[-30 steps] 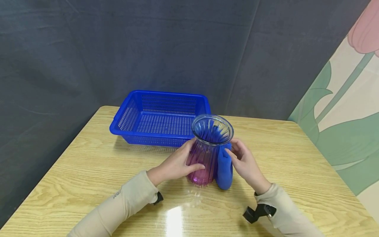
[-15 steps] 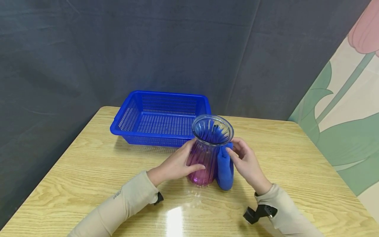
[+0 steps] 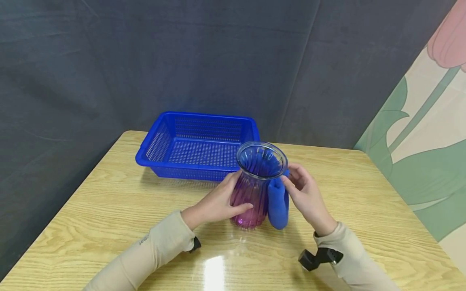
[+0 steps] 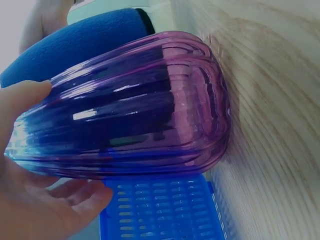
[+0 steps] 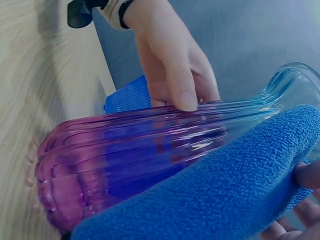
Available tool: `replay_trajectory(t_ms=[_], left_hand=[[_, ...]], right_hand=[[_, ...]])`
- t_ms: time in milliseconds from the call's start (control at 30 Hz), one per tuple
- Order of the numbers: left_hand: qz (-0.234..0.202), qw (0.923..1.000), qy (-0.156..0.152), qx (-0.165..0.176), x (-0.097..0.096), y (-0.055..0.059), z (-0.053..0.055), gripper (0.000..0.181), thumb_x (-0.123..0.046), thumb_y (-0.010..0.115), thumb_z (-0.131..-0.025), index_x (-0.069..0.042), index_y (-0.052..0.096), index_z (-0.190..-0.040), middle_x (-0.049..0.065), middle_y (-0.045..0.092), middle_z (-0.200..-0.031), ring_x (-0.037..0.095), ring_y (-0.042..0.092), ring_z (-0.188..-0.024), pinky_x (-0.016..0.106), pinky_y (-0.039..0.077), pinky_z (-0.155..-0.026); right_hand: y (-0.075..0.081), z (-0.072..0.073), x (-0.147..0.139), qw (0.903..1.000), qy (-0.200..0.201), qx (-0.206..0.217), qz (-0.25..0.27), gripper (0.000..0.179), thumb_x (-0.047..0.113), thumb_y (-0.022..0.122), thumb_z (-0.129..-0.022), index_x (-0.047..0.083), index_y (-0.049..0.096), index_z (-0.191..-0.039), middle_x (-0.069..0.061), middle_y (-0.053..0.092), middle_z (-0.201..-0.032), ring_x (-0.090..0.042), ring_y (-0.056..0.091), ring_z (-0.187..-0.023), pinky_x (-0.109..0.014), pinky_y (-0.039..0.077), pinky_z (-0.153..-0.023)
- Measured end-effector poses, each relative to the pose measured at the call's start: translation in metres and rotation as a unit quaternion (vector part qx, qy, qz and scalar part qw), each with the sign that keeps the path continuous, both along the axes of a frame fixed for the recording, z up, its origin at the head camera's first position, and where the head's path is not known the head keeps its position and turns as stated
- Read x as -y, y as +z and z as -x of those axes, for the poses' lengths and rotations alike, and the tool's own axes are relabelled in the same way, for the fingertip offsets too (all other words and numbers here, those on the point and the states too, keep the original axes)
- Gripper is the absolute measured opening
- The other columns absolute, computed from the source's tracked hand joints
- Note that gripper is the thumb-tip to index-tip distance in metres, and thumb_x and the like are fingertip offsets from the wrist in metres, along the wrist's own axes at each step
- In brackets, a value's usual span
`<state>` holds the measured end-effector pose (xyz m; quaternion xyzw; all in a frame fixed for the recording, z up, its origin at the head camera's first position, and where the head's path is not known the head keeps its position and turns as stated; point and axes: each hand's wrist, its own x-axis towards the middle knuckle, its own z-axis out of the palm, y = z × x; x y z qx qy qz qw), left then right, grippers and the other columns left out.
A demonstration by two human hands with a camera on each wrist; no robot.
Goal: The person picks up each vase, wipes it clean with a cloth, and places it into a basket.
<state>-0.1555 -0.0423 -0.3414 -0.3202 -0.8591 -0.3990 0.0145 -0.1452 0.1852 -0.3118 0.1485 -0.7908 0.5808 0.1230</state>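
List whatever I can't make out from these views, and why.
- Right hand: some fingertips are behind the blue cloth in the head view; the picture's edge cuts off most of this hand in the right wrist view.
- Lettering on the left sleeve: too small and blurred to read, head view.
- Blue basket: its near right corner is obscured by the ribbed vase, head view.

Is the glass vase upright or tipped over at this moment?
Upright. In the head view, the vase stands with its rim uppermost and its pink base on the table, the left hand gripping its side.
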Motion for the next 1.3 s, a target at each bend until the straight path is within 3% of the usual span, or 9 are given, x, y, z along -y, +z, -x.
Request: replay_trajectory(t_ms=[267,500,867,1300], left_hand=[[-0.004,0.9989,0.046,0.006,-0.006,-0.002,-0.004,0.094,-0.042,0.077,-0.072,-0.014,0.027,-0.146,0.014,0.038,-0.136,0.029,0.045,-0.125,0.047,0.043,-0.105],[-0.005,0.9974,0.071,0.006,-0.01,-0.002,-0.004,0.093,-0.043,0.077,-0.072,-0.013,0.029,-0.145,0.012,0.041,-0.134,0.028,0.047,-0.124,0.046,0.043,-0.104],[0.007,0.9977,0.064,-0.023,-0.009,-0.002,-0.002,0.093,-0.044,0.076,-0.073,-0.014,0.027,-0.146,0.011,0.044,-0.135,0.028,0.049,-0.123,0.045,0.045,-0.102],[0.006,0.9997,0.018,0.018,-0.001,0.002,0.001,0.092,-0.037,0.072,-0.079,-0.012,0.018,-0.149,0.016,0.034,-0.148,0.032,0.042,-0.132,0.051,0.039,-0.107]], right_hand=[[0.006,0.0,-0.003,0.9986,0.01,0.016,0.049,0.023,0.004,0.05,-0.095,0.019,0.052,-0.113,0.023,0.064,-0.101,0.004,0.061,-0.093,-0.012,0.052,-0.077],[0.011,0.002,-0.006,0.991,0.052,0.015,0.122,0.022,0.007,0.05,-0.095,0.018,0.053,-0.115,0.016,0.065,-0.106,0.002,0.061,-0.093,-0.015,0.055,-0.075],[0.02,0.003,-0.011,0.9824,0.069,-0.006,0.173,0.025,0.003,0.05,-0.094,0.016,0.053,-0.115,0.012,0.067,-0.109,0.001,0.063,-0.094,-0.014,0.055,-0.075],[0.016,-0.001,-0.008,0.9858,0.063,0.003,0.156,0.025,0.004,0.051,-0.094,0.014,0.052,-0.116,0.012,0.066,-0.109,-0.001,0.062,-0.092,-0.014,0.055,-0.073]])
